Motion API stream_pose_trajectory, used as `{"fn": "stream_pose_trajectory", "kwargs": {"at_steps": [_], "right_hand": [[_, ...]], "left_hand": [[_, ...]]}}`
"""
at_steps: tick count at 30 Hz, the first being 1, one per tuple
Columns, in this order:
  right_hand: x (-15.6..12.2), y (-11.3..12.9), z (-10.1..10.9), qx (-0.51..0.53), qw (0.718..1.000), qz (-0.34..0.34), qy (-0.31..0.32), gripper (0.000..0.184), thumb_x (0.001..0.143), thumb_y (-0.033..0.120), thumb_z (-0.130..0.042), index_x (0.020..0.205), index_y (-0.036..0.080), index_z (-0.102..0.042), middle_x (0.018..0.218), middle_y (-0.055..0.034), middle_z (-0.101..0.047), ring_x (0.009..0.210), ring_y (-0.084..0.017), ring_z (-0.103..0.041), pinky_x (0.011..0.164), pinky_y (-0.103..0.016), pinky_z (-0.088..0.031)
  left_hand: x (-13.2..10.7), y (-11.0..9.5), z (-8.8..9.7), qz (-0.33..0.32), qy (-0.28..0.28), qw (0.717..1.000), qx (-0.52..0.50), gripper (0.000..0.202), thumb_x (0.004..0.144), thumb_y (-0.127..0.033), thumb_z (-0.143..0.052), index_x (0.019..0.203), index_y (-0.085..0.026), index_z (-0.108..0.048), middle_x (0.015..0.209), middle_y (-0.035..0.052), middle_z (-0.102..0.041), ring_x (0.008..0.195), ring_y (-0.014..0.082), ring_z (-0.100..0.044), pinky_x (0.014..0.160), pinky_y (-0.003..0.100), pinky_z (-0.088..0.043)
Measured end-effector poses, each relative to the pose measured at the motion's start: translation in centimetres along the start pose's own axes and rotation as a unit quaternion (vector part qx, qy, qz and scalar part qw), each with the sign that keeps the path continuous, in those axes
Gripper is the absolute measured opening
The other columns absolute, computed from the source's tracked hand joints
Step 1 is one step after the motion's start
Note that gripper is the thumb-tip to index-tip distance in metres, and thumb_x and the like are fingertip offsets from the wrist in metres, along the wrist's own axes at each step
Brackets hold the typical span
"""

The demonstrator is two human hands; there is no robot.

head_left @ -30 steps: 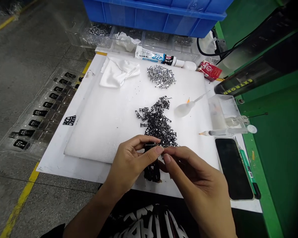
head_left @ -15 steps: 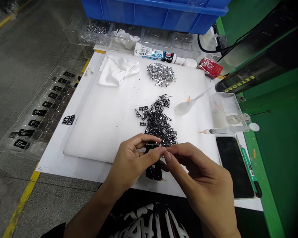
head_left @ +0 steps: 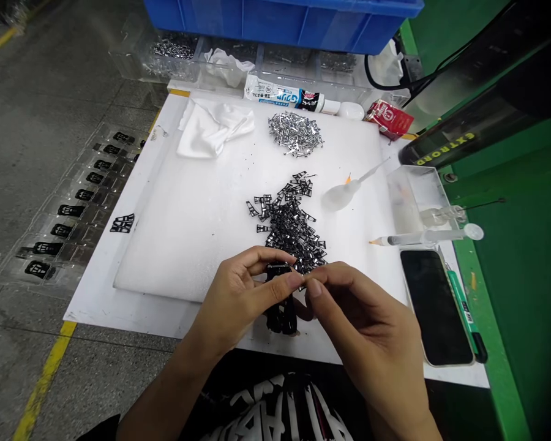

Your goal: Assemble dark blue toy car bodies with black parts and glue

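My left hand is closed round a glossy black plastic part, its thumb lying across the part. My right hand meets it from the right, thumb and forefinger pinched at the part's side by my left thumb tip. Whatever that pinch holds is too small or too hidden to name. Just beyond my hands lies a heap of small black link-shaped pieces on a white foam sheet. Farther back is a pile of small shiny metal pins.
A white cloth, a glue tube and a red box lie toward the back. At right are a dropper bottle, a syringe, a phone and a green pen. A clear tray holds black parts at left.
The view has shifted slightly. My hands stay together at the black part, with my right fingertips a little farther from my left thumb tip.
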State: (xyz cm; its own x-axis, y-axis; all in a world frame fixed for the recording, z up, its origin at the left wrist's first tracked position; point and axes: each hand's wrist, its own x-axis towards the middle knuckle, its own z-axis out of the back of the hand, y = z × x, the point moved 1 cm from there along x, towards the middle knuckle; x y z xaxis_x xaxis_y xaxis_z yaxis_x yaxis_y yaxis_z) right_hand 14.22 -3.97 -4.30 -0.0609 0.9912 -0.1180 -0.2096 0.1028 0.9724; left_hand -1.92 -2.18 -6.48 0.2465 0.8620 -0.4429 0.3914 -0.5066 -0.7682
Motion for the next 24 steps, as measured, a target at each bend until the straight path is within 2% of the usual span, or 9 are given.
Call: {"fn": "stream_pose_trajectory", "kwargs": {"at_steps": [3, 6, 9, 14, 17, 21, 24], "right_hand": [[0.14, -0.18, 0.10, 0.041, 0.998, -0.040, 0.015, 0.004, 0.096, 0.031, -0.072, 0.099, 0.029, -0.070, 0.086, 0.0040, -0.066, 0.073, -0.009, -0.062, 0.067, -0.016, -0.053], [0.25, -0.34, 0.12, 0.068, 0.996, -0.052, 0.022, 0.008, 0.093, 0.030, -0.076, 0.098, 0.028, -0.069, 0.082, 0.0044, -0.064, 0.071, -0.008, -0.060, 0.065, -0.014, -0.053], [0.18, -0.42, -0.14, 0.094, 0.994, -0.043, 0.024, 0.009, 0.092, 0.026, -0.076, 0.097, 0.027, -0.069, 0.086, 0.0038, -0.065, 0.071, -0.007, -0.060, 0.064, -0.014, -0.054], [0.12, -0.48, -0.47, 0.111, 0.993, -0.042, -0.012, 0.012, 0.091, 0.023, -0.077, 0.099, 0.027, -0.069, 0.092, 0.0025, -0.066, 0.067, -0.008, -0.062, 0.059, -0.015, -0.055], [0.13, -0.50, -0.60, 0.098, 0.995, -0.024, -0.010, 0.008, 0.091, 0.021, -0.076, 0.093, 0.025, -0.069, 0.090, 0.0026, -0.066, 0.065, -0.007, -0.061, 0.056, -0.015, -0.053], [0.00, -0.41, -0.84, 0.046, 0.998, 0.014, -0.026, 0.007, 0.092, 0.022, -0.075, 0.093, 0.026, -0.069, 0.091, 0.0020, -0.067, 0.071, -0.010, -0.062, 0.060, -0.020, -0.054], [0.26, -0.45, -0.41, -0.042, 0.993, 0.053, -0.094, 0.004, 0.097, 0.023, -0.070, 0.097, 0.027, -0.070, 0.089, 0.0019, -0.068, 0.067, -0.010, -0.060, 0.062, -0.024, -0.052]], "left_hand": [[0.03, 0.02, 0.18, -0.007, 0.008, 1.000, 0.002, 0.018, 0.087, -0.025, -0.081, 0.104, -0.021, -0.075, 0.092, -0.0001, -0.075, 0.076, 0.0111, -0.072, 0.068, 0.018, -0.060], [-0.01, 0.16, 0.34, -0.006, 0.011, 1.000, -0.001, 0.018, 0.088, -0.023, -0.080, 0.105, -0.020, -0.075, 0.093, 0.0003, -0.075, 0.082, 0.0113, -0.072, 0.073, 0.018, -0.059], [-0.07, 0.13, 0.33, 0.005, 0.012, 1.000, -0.012, 0.018, 0.088, -0.024, -0.080, 0.105, -0.019, -0.075, 0.092, 0.0004, -0.075, 0.080, 0.0120, -0.072, 0.070, 0.019, -0.060], [-0.02, -0.13, 0.22, 0.017, 0.009, 0.999, -0.032, 0.020, 0.085, -0.023, -0.082, 0.103, -0.018, -0.076, 0.088, -0.0006, -0.074, 0.072, 0.0105, -0.072, 0.064, 0.018, -0.059], [0.02, -0.08, 0.23, 0.018, 0.009, 0.999, -0.030, 0.020, 0.085, -0.023, -0.082, 0.104, -0.019, -0.076, 0.089, -0.0001, -0.074, 0.074, 0.0112, -0.072, 0.065, 0.018, -0.060], [-0.08, 0.02, 0.19, 0.017, 0.005, 0.999, -0.030, 0.021, 0.085, -0.023, -0.082, 0.104, -0.018, -0.075, 0.089, 0.0008, -0.074, 0.075, 0.0114, -0.071, 0.070, 0.020, -0.061], [-0.04, -0.13, 0.24, 0.035, 0.017, 0.998, -0.052, 0.024, 0.090, -0.030, -0.077, 0.110, -0.018, -0.070, 0.098, 0.0040, -0.074, 0.070, 0.0157, -0.073, 0.060, 0.027, -0.064]]}}
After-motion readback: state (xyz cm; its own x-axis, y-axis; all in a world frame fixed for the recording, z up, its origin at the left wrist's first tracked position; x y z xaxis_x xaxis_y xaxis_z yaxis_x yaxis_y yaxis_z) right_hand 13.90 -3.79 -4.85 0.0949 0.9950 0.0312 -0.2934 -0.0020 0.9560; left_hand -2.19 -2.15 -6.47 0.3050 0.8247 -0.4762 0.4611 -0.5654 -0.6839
